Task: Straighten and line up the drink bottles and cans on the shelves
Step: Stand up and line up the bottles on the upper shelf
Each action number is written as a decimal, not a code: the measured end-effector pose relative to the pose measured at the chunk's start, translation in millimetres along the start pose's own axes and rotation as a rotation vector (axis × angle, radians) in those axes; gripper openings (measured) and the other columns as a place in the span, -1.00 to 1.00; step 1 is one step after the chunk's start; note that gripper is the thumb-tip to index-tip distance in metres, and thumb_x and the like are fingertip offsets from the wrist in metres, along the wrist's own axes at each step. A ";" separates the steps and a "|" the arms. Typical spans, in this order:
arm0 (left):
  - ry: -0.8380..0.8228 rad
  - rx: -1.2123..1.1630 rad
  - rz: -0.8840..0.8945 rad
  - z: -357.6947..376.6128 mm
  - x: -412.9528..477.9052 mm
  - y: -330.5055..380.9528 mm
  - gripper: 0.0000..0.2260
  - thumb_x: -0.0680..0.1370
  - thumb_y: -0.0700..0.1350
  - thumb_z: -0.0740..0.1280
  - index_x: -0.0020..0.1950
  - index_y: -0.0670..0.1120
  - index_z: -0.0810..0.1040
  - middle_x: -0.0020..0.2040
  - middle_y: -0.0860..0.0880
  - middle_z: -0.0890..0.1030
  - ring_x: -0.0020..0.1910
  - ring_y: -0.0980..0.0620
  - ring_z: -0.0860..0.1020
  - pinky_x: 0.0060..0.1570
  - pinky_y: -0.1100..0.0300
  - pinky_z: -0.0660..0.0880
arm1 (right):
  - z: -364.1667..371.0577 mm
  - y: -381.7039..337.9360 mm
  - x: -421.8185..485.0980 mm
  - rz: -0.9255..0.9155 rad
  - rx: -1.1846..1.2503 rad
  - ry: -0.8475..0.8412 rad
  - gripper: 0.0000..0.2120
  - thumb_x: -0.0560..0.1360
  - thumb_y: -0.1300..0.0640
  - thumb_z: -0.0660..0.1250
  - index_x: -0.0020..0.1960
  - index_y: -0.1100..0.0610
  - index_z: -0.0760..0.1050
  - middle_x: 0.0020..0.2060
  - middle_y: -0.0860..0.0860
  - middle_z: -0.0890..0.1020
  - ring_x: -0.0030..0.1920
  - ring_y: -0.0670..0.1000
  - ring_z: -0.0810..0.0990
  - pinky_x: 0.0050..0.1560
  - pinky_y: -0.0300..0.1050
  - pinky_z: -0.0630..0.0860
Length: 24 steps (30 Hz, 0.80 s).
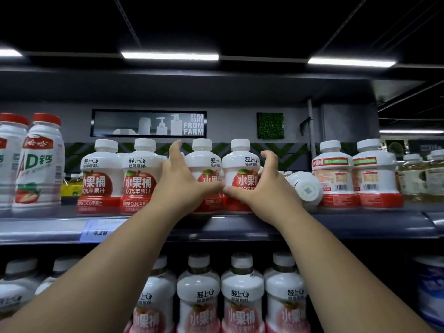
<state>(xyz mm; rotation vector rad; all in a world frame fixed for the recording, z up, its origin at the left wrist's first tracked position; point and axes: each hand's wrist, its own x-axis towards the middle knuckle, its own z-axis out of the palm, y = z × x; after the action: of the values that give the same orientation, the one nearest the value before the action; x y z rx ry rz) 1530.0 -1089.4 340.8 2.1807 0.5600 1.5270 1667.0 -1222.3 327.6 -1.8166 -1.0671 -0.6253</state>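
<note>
White apple-juice bottles with red apple labels stand in a row on the upper shelf [336,228]. My left hand [182,181] wraps around one upright bottle [204,159] from its left side. My right hand [264,191] grips the neighbouring upright bottle [240,162] from the right, thumb across its label. The two bottles touch each other. Just right of my right hand, one bottle [306,187] lies on its side, its base facing me. Two more bottles [353,174] stand further right with their back labels turned outward.
Two apple-juice bottles [120,174] stand left of my hands, then taller red-capped milk-drink bottles [38,164]. A blue price tag [101,230] sits on the shelf edge. The lower shelf holds several similar bottles [242,292]. Yellow drink bottles [422,176] stand at the far right.
</note>
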 end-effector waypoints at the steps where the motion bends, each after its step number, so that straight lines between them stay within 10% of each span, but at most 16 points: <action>1: 0.021 0.038 0.012 1.0 -1.5 0.4 0.07 0.25 0.16 0.59 0.52 0.22 -0.08 0.43 -0.08 0.29 0.29 -0.10 0.42 0.26 -0.07 0.45 | 0.2 0.1 -0.3 -0.007 -0.017 -0.003 0.07 0.29 -0.44 0.41 0.53 -0.10 -0.12 0.39 0.01 0.45 0.31 0.11 0.50 0.15 0.04 0.44; 24: 0.145 0.631 0.386 -55.2 -40.8 -32.6 -0.42 0.47 0.28 0.33 0.43 0.09 0.38 0.41 -0.03 0.39 0.46 -0.08 0.23 0.44 -0.02 0.07 | -0.9 -26.6 -5.9 -0.162 -0.072 -0.077 -0.11 0.30 -0.27 0.55 0.42 -0.12 0.11 0.19 -0.01 0.58 0.12 0.09 0.58 0.09 -0.01 0.49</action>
<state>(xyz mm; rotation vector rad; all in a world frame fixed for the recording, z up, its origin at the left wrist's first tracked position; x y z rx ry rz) 1462.1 -1078.6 308.4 2.7904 0.7866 1.9127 1641.1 -1219.8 335.5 -1.8411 -1.2676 -0.7026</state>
